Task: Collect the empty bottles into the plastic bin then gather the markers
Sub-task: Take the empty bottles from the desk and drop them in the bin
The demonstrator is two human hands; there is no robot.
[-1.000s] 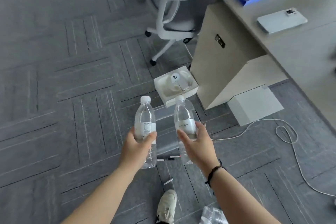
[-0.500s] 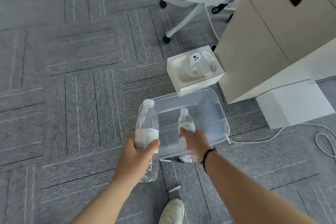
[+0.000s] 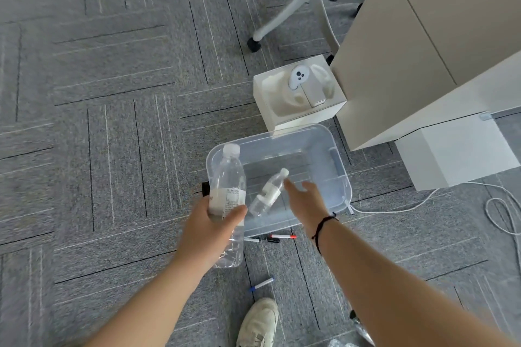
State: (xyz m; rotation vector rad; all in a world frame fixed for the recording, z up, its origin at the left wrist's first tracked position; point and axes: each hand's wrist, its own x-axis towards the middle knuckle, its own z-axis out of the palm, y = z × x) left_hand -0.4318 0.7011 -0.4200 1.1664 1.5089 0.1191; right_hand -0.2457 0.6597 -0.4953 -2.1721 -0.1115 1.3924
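head view, small bottle (image 3: 267, 191) in bin (image 3: 342, 177), just beyond right fingers (image 3: 290, 184)

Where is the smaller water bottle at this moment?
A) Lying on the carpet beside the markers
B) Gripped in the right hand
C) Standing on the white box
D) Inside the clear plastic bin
D: the smaller bottle lies tilted inside the clear plastic bin, with the open right hand beside it holding nothing.

bottle (image 3: 268, 191) seemingly inside bin (image 3: 342, 175)
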